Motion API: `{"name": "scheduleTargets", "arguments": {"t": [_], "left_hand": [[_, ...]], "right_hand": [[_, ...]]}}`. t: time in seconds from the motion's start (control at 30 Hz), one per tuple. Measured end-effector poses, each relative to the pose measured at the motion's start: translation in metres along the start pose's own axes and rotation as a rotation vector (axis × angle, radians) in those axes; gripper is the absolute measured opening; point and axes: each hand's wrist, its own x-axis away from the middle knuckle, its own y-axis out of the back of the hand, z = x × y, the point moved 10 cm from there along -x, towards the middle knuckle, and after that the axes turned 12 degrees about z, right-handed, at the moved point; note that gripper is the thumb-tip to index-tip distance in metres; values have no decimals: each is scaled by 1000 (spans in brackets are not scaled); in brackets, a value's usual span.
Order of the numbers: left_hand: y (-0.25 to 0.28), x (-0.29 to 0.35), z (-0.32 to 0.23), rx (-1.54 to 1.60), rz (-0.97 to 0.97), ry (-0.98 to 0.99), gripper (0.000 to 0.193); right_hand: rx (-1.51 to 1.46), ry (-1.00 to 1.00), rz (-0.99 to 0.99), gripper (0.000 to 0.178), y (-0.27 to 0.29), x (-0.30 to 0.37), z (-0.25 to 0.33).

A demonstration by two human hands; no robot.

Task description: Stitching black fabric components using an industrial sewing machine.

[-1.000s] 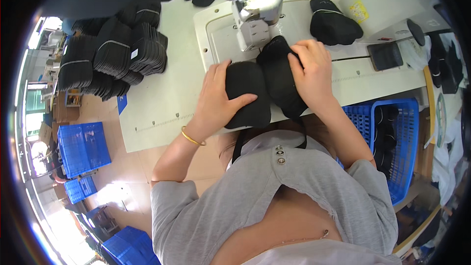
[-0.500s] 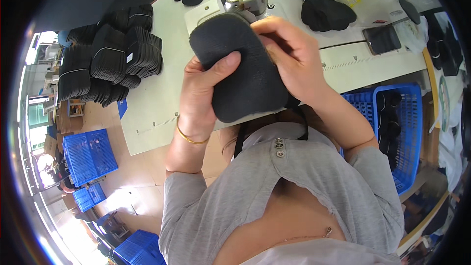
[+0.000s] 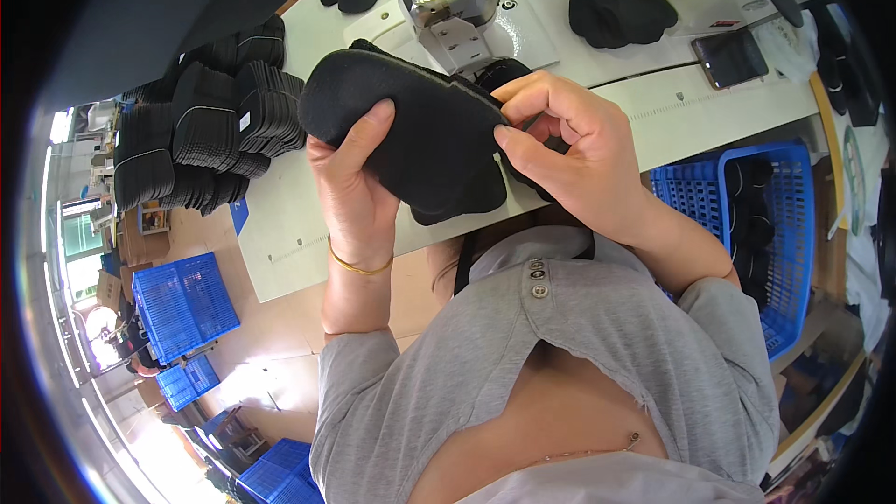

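Head view: hands (image 3: pixel 353 179) hold black pad (image 3: pixel 434 135) near sewing machine (image 3: pixel 459 0).

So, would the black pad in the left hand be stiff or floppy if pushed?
Probably bendy but not limp: the pad keeps a broad, fairly flat shape beyond the left hand. Likely light for its size, since that hand's thumb and fingers grip it near one side. Its matt, fabric-like surface suggests it wouldn't be very slippery.

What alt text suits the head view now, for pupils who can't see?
A left hand grips a black rounded piece, right hand at its edge, near a sewing machine. Bundled black stacks lie left; a blue basket stands right.
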Motion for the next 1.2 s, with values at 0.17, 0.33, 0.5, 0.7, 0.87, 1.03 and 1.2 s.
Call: {"name": "scheduleTargets", "arguments": {"t": [0.17,0.33,0.5,0.7,0.87,1.03,1.2], "left_hand": [[-1,-6,-4,-8,27,7,32],[-4,-26,-9,-101,76,58,30],[3,-59,-14,-144,101,103,27],[-2,-101,-24,-277,191,176,15],[14,-120,-26,-309,173,237,13],[27,-124,-19,-397,71,346,14],[21,-125,-15,-378,94,439,18]], "right_hand": [[-12,-88,37,7,-4,-2,-5],[-269,-86,-48,14,-3,-12,-13],[-348,-168,135,21,-15,-35,-20],[-320,-97,59,21,-7,-65,-17],[-408,-81,53,20,-10,-77,-14],[-425,-91,35,20,-9,-77,-15],[-454,-102,12,19,-11,-77,-16]]}}
